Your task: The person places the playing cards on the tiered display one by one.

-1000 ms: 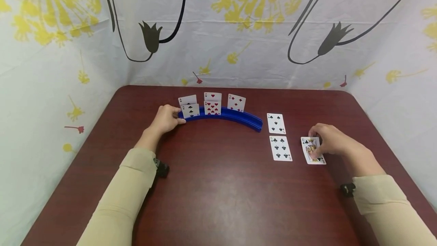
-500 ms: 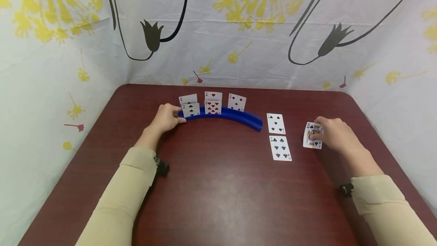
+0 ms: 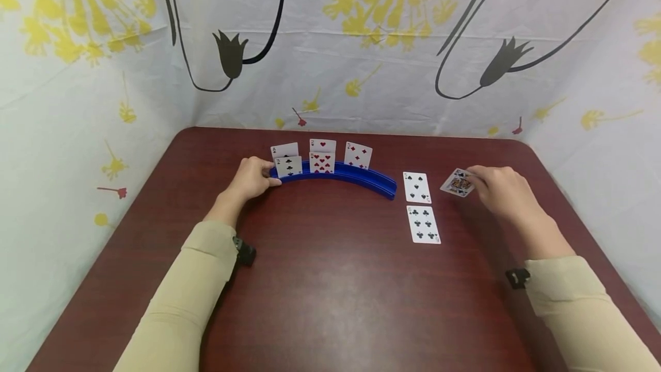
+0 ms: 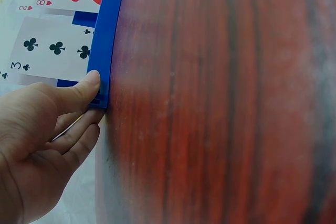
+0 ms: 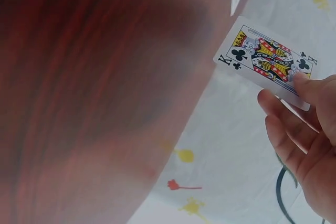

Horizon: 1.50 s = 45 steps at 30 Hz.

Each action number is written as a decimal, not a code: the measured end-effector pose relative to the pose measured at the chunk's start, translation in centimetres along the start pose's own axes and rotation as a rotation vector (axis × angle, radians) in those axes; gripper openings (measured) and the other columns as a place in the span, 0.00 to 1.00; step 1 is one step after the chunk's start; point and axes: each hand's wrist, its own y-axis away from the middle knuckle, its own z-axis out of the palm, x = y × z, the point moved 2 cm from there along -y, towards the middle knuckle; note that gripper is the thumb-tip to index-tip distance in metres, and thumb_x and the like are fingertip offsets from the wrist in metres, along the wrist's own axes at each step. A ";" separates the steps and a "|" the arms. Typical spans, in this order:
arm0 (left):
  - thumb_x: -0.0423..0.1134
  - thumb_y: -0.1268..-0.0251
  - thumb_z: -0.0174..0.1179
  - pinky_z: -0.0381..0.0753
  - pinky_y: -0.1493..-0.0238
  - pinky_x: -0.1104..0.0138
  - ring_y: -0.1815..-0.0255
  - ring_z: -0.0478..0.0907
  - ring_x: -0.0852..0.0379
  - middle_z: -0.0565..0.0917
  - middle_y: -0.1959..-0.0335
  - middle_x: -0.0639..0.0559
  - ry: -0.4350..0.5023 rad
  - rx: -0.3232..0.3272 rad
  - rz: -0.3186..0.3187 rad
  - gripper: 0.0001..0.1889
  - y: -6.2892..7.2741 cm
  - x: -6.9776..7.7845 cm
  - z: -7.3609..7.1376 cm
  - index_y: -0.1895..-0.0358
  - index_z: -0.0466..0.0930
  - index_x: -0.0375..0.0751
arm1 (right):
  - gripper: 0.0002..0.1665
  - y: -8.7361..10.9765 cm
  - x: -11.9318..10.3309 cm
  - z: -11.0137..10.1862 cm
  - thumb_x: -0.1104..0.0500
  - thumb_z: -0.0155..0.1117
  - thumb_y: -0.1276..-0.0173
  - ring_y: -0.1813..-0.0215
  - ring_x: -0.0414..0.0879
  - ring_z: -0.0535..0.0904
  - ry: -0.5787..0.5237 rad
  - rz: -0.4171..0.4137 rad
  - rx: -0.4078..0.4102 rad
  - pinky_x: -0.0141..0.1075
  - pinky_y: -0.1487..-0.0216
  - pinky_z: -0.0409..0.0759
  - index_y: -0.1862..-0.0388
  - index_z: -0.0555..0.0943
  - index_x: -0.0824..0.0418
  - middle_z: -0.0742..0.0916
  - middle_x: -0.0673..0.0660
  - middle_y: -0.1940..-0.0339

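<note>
My left hand [image 3: 250, 178] pinches the left end of a curved blue card holder [image 3: 361, 178], its thumb on the front side in the left wrist view. The holder carries upright playing cards: a three of clubs [image 4: 55, 50] in front of an ace [image 3: 284, 148], an eight of hearts [image 3: 322, 163] in front of a two of hearts [image 3: 323, 145], and a diamonds card [image 3: 358, 155] on its own. My right hand [image 3: 505, 189] holds a king of clubs [image 5: 268, 59] by one end between thumb and fingers, tilted, face visible, right of the holder.
Right of the holder, a five of spades [image 3: 416, 187] and a six of clubs [image 3: 424, 224] lie face up on the dark red table [image 3: 330, 291], one above the other. A patterned white cloth [image 3: 289, 73] hangs close behind the table and at its sides.
The right hand has raised the king of clubs from the table and carried it away from me and slightly left, tilting it. The left hand has stayed at the holder's end.
</note>
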 end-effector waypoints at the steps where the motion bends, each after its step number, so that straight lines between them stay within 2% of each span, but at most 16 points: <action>1: 0.37 0.36 0.72 0.79 0.39 0.51 0.41 0.81 0.40 0.82 0.42 0.33 0.001 0.001 -0.003 0.29 0.0 0.0 0.0 0.34 0.76 0.28 | 0.06 -0.2 -0.2 0.0 0.65 0.68 0.32 0.72 0.58 0.83 0.000 0.003 0.002 0.61 0.67 0.76 0.57 0.87 0.62 0.88 0.59 0.72; 12: 0.37 0.37 0.72 0.78 0.39 0.50 0.42 0.81 0.41 0.83 0.44 0.33 -0.007 0.003 -0.005 0.29 0.0 0.0 0.1 0.34 0.77 0.28 | 0.09 -1.8 -1.5 0.5 0.62 0.68 0.30 0.68 0.63 0.83 -0.020 0.006 0.011 0.62 0.67 0.75 0.53 0.87 0.63 0.89 0.63 0.68; 19: 0.38 0.37 0.72 0.79 0.41 0.50 0.42 0.81 0.40 0.83 0.44 0.33 -0.011 0.010 0.004 0.29 0.1 -0.1 0.0 0.35 0.77 0.28 | 0.08 -3.0 -2.9 0.8 0.66 0.67 0.31 0.72 0.55 0.81 -0.081 -0.038 0.047 0.56 0.66 0.77 0.55 0.87 0.65 0.89 0.61 0.68; 28: 0.39 0.37 0.73 0.80 0.42 0.50 0.44 0.82 0.41 0.85 0.47 0.32 -0.019 0.023 0.019 0.29 0.2 -0.1 0.2 0.36 0.78 0.27 | 0.09 -4.3 -4.7 1.0 0.66 0.66 0.29 0.73 0.52 0.79 -0.139 -0.080 0.075 0.53 0.67 0.75 0.53 0.87 0.65 0.89 0.60 0.69; 33: 0.38 0.37 0.72 0.79 0.41 0.50 0.42 0.81 0.41 0.84 0.45 0.32 -0.026 0.019 0.010 0.29 0.3 0.0 0.1 0.36 0.78 0.28 | 0.08 -5.0 -5.7 1.1 0.66 0.67 0.30 0.75 0.49 0.76 -0.152 -0.108 0.100 0.48 0.68 0.73 0.54 0.87 0.64 0.89 0.58 0.70; 36: 0.38 0.37 0.72 0.79 0.41 0.50 0.42 0.80 0.42 0.84 0.44 0.33 -0.037 0.019 0.011 0.29 0.3 0.1 0.0 0.36 0.78 0.29 | 0.07 -5.5 -6.3 1.1 0.66 0.66 0.29 0.75 0.48 0.77 -0.156 -0.112 0.104 0.47 0.69 0.73 0.54 0.87 0.64 0.89 0.58 0.69; 40: 0.39 0.38 0.73 0.81 0.45 0.53 0.50 0.81 0.46 0.85 0.48 0.34 -0.063 0.018 0.021 0.28 0.3 0.2 -0.1 0.37 0.79 0.28 | 0.07 -6.0 -7.2 1.3 0.65 0.66 0.29 0.75 0.49 0.79 -0.170 -0.117 0.099 0.46 0.70 0.75 0.55 0.87 0.64 0.89 0.58 0.70; 43: 0.39 0.38 0.73 0.80 0.51 0.56 0.57 0.77 0.48 0.86 0.52 0.36 -0.081 0.013 0.024 0.28 0.3 0.3 0.0 0.37 0.79 0.28 | 0.07 -6.4 -7.9 1.4 0.65 0.65 0.28 0.75 0.48 0.80 -0.184 -0.128 0.093 0.46 0.71 0.76 0.55 0.87 0.64 0.89 0.58 0.71; 45: 0.39 0.37 0.73 0.79 0.52 0.56 0.57 0.76 0.48 0.86 0.52 0.36 -0.082 0.008 0.020 0.28 0.2 0.3 0.0 0.37 0.79 0.28 | 0.07 -6.6 -8.3 1.6 0.65 0.65 0.28 0.75 0.47 0.80 -0.192 -0.136 0.089 0.45 0.71 0.76 0.55 0.87 0.64 0.89 0.58 0.71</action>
